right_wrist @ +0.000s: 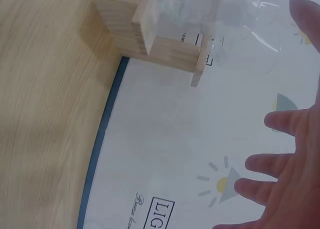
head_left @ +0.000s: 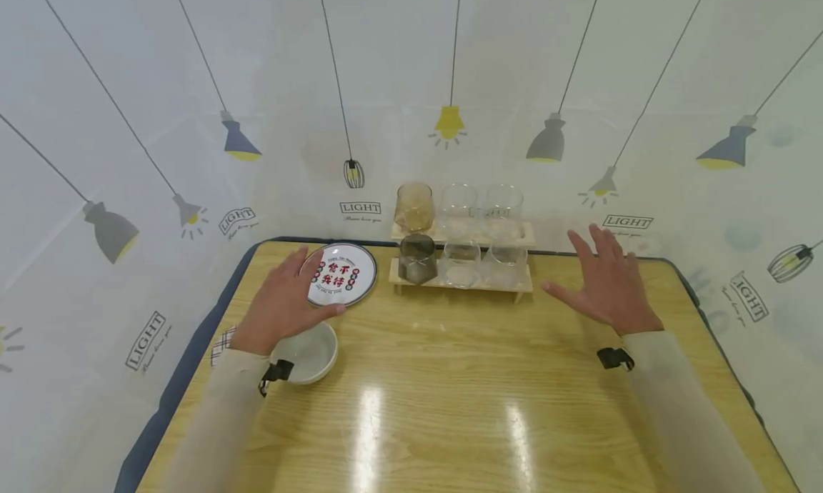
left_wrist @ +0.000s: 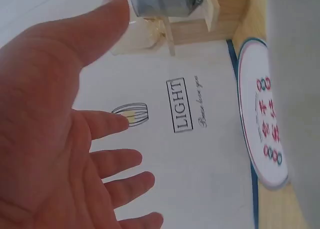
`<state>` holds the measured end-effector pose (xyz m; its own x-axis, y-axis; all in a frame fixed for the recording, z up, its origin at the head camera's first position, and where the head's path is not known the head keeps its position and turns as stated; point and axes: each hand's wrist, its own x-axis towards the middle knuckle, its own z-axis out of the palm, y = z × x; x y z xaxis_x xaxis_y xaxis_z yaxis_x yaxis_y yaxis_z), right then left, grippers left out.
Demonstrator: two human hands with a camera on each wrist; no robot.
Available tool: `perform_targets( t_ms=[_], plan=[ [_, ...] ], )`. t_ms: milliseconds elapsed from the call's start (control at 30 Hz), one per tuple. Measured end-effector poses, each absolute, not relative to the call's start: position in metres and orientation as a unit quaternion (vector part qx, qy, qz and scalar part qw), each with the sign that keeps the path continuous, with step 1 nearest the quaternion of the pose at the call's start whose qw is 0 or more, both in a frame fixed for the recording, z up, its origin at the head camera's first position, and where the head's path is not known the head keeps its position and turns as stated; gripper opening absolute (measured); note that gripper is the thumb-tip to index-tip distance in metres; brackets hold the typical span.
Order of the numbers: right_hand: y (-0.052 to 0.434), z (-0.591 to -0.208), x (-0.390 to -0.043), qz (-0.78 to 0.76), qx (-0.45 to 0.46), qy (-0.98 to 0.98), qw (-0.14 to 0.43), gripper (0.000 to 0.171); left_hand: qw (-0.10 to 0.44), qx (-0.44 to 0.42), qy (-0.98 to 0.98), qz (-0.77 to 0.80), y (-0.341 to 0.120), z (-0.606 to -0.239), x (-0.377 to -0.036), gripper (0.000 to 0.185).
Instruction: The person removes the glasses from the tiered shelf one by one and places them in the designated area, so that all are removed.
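Note:
My left hand (head_left: 283, 304) hovers open over the near-left edge of a white plate (head_left: 343, 273) with red and blue print, just behind a white bowl (head_left: 308, 351). In the left wrist view its spread fingers (left_wrist: 100, 164) hold nothing, and the plate (left_wrist: 262, 129) lies to the right. My right hand (head_left: 601, 282) floats open above the table, right of a two-step wooden rack (head_left: 463, 284) of glasses. The rack's lower step carries a grey glass (head_left: 417, 258) and two clear glasses (head_left: 504, 263). The right wrist view shows the open fingers (right_wrist: 280, 164) and the rack's end (right_wrist: 155, 39).
The wooden table (head_left: 450, 407) has a dark blue rim and stands against a white cloth printed with lamps. An amber glass (head_left: 414, 206) and two clear ones stand on the rack's upper step.

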<state>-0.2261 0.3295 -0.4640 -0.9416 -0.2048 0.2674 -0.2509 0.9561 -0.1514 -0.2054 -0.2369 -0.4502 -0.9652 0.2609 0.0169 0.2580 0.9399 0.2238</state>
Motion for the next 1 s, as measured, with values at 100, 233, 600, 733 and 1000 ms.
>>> perform_targets(
  t_ms=[100, 233, 600, 733, 1000],
  plan=[
    [0.325, -0.461, -0.231, 0.102, 0.131, -0.975, 0.145, 0.103, 0.029, 0.134, 0.977, 0.163, -0.231, -0.452, -0.21, 0.109],
    [0.316, -0.459, -0.235, 0.127, 0.143, -0.968, 0.161, 0.096, 0.05, 0.145, 0.963, 0.222, -0.219, -0.452, -0.215, 0.1],
    [0.29, -0.455, -0.261, 0.266, 0.112, -0.953, 0.098, 0.093, 0.019, 0.13, 0.94, 0.315, -0.173, -0.469, -0.232, 0.079],
    [0.282, -0.455, -0.275, 0.32, 0.102, -0.938, 0.081, 0.095, 0.014, 0.105, 0.921, 0.376, -0.156, -0.479, -0.241, 0.075],
    [0.263, -0.46, -0.303, 0.429, 0.09, -0.897, 0.055, 0.101, 0.013, 0.015, 0.873, 0.488, -0.128, -0.507, -0.261, 0.062]
  ],
)
